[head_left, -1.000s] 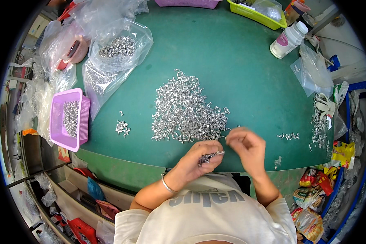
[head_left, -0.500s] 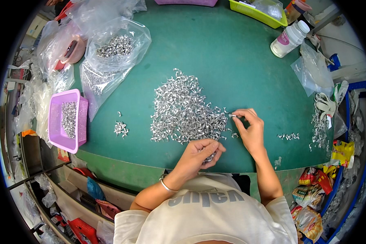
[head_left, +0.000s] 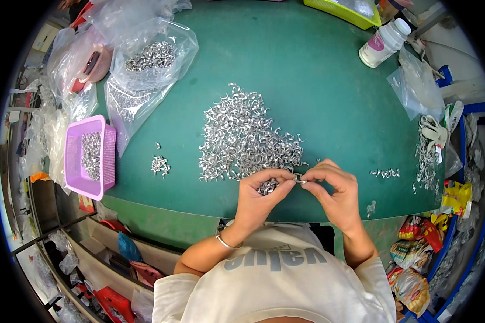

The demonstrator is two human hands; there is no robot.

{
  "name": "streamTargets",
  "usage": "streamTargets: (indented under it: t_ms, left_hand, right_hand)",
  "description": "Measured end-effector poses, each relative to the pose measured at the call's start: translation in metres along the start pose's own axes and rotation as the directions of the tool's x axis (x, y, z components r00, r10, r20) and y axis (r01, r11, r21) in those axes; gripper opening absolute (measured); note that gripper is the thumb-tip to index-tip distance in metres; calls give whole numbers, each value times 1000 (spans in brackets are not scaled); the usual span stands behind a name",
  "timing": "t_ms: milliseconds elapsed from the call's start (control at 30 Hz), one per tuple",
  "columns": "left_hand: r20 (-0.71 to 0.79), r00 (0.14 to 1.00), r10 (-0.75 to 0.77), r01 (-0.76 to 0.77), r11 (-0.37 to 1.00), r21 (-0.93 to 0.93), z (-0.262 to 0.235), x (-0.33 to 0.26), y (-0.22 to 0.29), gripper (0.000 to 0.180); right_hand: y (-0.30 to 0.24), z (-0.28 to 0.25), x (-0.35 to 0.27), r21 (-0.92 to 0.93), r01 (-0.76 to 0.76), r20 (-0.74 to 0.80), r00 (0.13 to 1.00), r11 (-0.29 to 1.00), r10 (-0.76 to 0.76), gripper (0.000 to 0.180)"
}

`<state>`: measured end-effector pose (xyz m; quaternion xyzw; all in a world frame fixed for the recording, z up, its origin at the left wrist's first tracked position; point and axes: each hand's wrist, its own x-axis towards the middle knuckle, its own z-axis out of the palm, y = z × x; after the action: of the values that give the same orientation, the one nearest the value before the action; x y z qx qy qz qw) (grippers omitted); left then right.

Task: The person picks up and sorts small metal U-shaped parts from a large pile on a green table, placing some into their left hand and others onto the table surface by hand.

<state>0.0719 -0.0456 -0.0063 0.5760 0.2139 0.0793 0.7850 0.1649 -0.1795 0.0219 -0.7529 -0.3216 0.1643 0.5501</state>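
My left hand (head_left: 254, 198) curls around several small curved silver metal pieces (head_left: 268, 187) in its palm. Its thumb and forefinger come together at one more curved metal piece (head_left: 300, 181), which my right hand (head_left: 338, 195) pinches from the other side. Just beyond both hands a large heap of the same curved pieces (head_left: 242, 137) spreads over the green tabletop (head_left: 318, 70). A small cluster of pieces (head_left: 160, 166) lies to the left of the heap, and a short row of them (head_left: 385, 173) lies off to the right.
On the left are a purple basket (head_left: 109, 156) with metal pieces inside and a clear plastic bag (head_left: 183, 46) of pieces. A white bottle (head_left: 385, 43) and a yellow-green tray (head_left: 342, 16) stand at the far right. More pieces (head_left: 427, 167) lie near the right edge.
My right hand has come away from the heap's right side toward my left hand with a metal piece. My left hand has turned up, showing the pieces in its palm.
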Motion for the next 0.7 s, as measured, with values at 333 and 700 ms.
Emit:
streamTargets:
  t_ms: [333, 700]
  left_hand:
    - [-213, 969, -126, 143, 987, 68, -29, -7, -5, 9]
    - [-625, 641, 444, 192, 696, 692, -144, -13, -15, 15]
  right_hand:
    - [32, -21, -5, -245, -187, -188, 972, 951, 143, 15]
    - [73, -8, -14, -585, 20, -105, 989, 811, -100, 18]
